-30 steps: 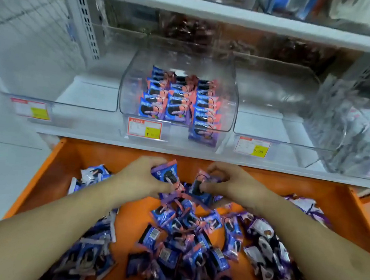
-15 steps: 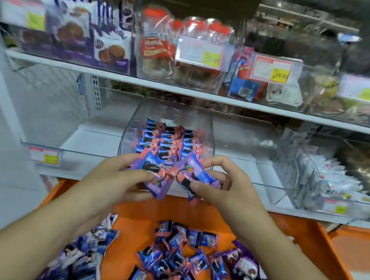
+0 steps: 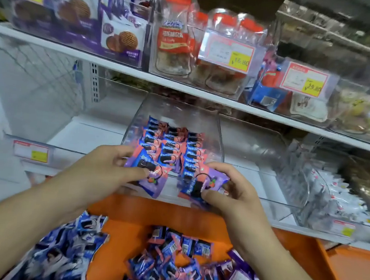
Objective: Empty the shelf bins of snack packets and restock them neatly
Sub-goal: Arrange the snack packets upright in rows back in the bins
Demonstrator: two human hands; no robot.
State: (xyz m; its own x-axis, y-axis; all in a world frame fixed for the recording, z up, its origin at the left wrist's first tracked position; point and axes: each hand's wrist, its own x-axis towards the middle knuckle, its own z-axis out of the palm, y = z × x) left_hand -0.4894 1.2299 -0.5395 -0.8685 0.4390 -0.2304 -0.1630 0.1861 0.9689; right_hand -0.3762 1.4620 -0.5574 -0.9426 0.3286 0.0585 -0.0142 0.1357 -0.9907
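As each hand, left (image 3: 106, 173) and right (image 3: 231, 189), pinches a packet (image 3: 147, 172) before the bin (image 3: 178, 125), careless release could topple its rows (image 3: 172, 147).

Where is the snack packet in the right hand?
In the head view, the right hand pinches a purple snack packet just right of centre, at the front of the clear bin, beside the packet in the left hand, above the orange tray.

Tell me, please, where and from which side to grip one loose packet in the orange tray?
Take a top packet of the loose pile in the orange tray from above, pinching its crimped end. The packets lie flat and overlapping, so the sides are blocked.
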